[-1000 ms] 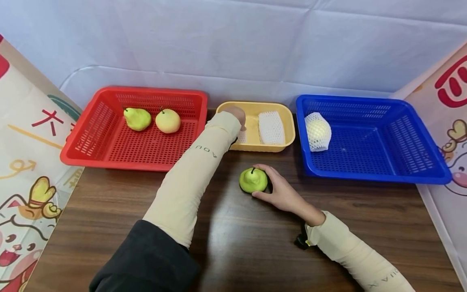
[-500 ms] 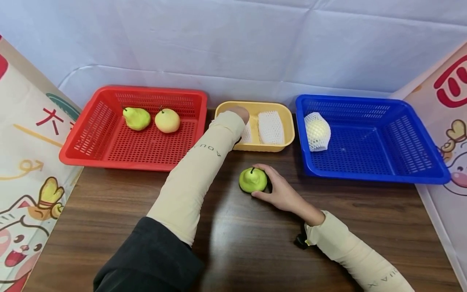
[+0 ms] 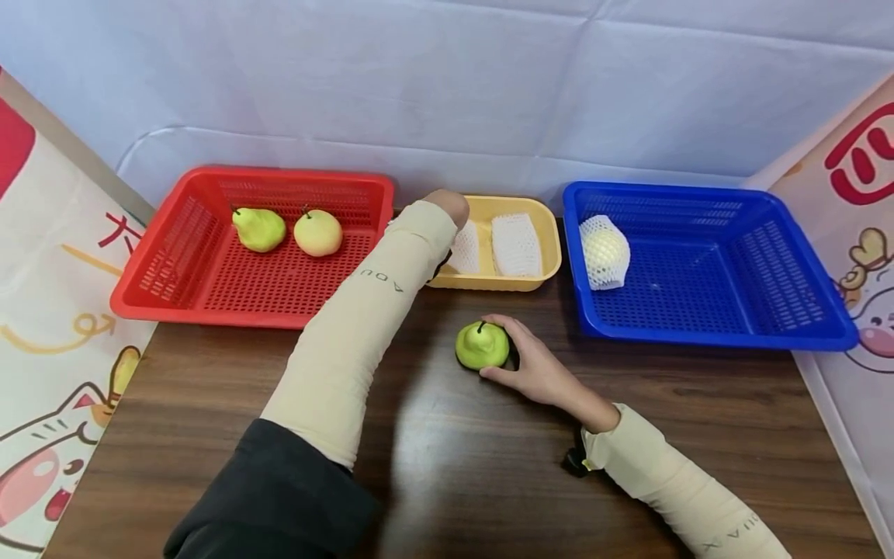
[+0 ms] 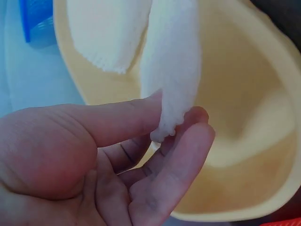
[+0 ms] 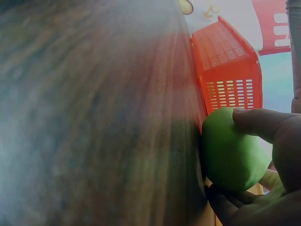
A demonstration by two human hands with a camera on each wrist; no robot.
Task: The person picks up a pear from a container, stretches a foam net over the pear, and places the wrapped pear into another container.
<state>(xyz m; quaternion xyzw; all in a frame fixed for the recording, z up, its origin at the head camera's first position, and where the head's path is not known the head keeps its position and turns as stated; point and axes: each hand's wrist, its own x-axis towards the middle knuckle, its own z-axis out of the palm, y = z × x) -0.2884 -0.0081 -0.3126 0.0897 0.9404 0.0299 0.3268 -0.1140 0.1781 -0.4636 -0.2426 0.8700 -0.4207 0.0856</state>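
Note:
My left hand [image 4: 70, 146] reaches into the yellow tray [image 3: 489, 284], its fingers mostly hidden behind the wrist in the head view. In the left wrist view thumb and fingers pinch the end of a white foam fruit net [image 4: 176, 56]. A second foam net [image 3: 517, 244] lies flat to its right in the tray. On the table in front, a green pear [image 3: 482, 346] stands with its stem up. My right hand [image 3: 534, 369] grips it from the right side, thumb and fingers curved round it.
A red basket [image 3: 230, 317] at the left holds a green pear [image 3: 260, 230] and a round yellow pear [image 3: 317, 233]. The blue basket [image 3: 712, 338] at the right holds a netted fruit [image 3: 604, 252]. A white cloth [image 3: 489, 93] hangs behind.
My left hand shifts slightly right over the tray, then back left and away, uncovering more of the left foam net. The right hand and its pear stay in place.

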